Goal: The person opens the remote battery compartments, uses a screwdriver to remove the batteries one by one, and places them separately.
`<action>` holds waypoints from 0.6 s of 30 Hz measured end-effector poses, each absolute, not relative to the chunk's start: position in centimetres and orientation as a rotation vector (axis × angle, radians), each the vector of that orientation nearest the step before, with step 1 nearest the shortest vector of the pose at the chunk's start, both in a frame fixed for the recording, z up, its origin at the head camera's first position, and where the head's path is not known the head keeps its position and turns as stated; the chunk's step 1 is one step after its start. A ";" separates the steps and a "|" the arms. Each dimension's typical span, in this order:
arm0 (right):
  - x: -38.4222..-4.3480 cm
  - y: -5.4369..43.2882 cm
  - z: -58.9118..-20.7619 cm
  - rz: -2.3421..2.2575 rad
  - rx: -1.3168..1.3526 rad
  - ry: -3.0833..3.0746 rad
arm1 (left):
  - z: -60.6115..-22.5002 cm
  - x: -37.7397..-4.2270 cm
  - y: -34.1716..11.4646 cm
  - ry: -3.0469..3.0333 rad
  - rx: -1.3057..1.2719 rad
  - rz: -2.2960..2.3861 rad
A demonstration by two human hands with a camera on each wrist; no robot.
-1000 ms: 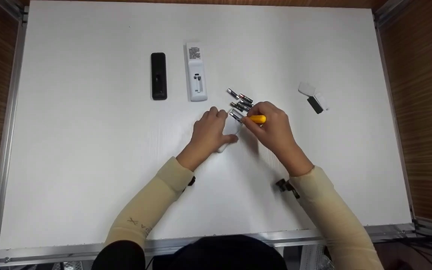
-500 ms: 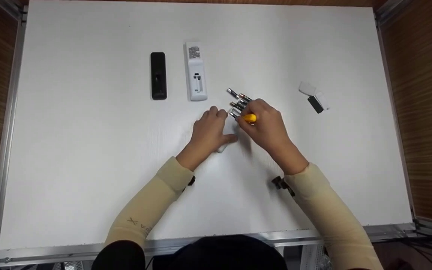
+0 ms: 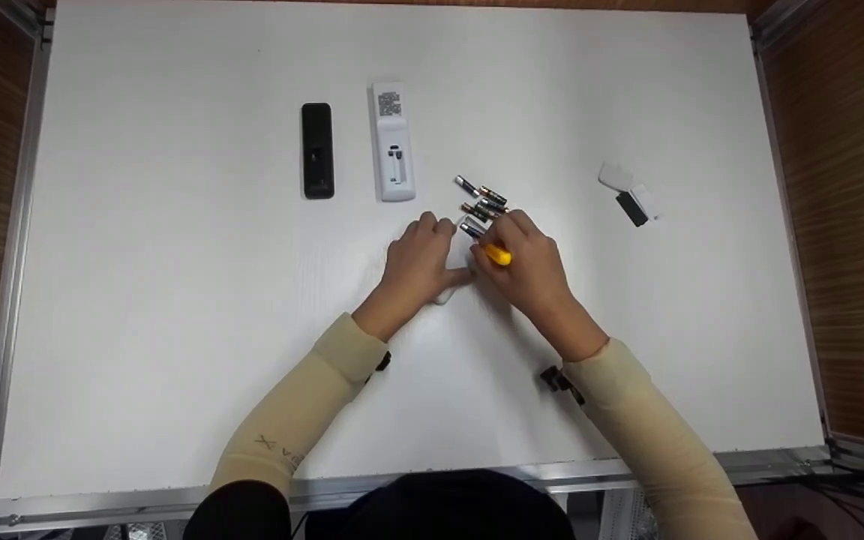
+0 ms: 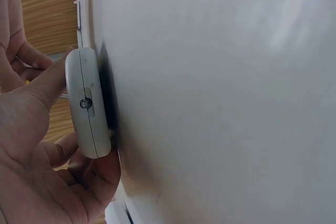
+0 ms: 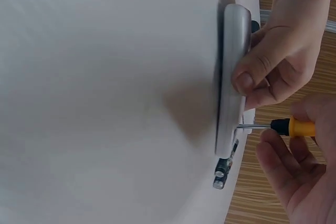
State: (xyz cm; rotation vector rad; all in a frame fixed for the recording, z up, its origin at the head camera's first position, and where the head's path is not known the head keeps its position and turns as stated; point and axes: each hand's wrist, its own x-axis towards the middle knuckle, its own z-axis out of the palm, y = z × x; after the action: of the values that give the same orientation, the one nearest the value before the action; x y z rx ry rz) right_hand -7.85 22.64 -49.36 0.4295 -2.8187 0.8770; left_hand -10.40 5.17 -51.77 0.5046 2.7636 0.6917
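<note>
A white remote control [image 5: 231, 87] lies on the table, partly hidden by the hands in the head view. My left hand [image 3: 415, 259] grips its sides, thumb along the near edge; the left wrist view shows the rounded end of the remote [image 4: 86, 103]. Between the thumb and fingers of my right hand [image 3: 529, 270] is a screwdriver [image 5: 302, 128] with a yellow and black handle. In the right wrist view its metal shaft meets the upper face of the remote, near the far end. What the tip sits in is too small to tell.
Several loose batteries [image 3: 488, 201] lie just beyond the hands. A white remote with an uncovered battery compartment [image 3: 394, 142] and a black remote [image 3: 317, 151] are at the back left. Battery covers [image 3: 632, 208], two white and one black, lie to the right.
My right hand has shifted left with the screwdriver, closer to my left hand, and its yellow handle now points more toward me. The left hand stays in place.
</note>
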 end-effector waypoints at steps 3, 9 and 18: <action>-7.4 22.9 -49.9 0.887 0.438 -2.786 | -51.8 -10.4 5.1 2.765 0.505 0.695; -6.6 23.2 -50.7 0.911 0.484 -2.715 | -51.9 -10.4 5.1 2.764 0.517 0.715; -5.8 24.0 -51.7 0.885 0.609 -2.674 | -51.9 -10.3 5.1 2.771 0.519 0.687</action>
State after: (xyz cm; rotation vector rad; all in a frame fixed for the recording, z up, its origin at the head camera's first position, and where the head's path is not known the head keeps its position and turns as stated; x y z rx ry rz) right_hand -5.80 24.00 -51.69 0.6091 -2.6742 0.8849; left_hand -10.32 5.09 -51.90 0.5189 2.7708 0.6871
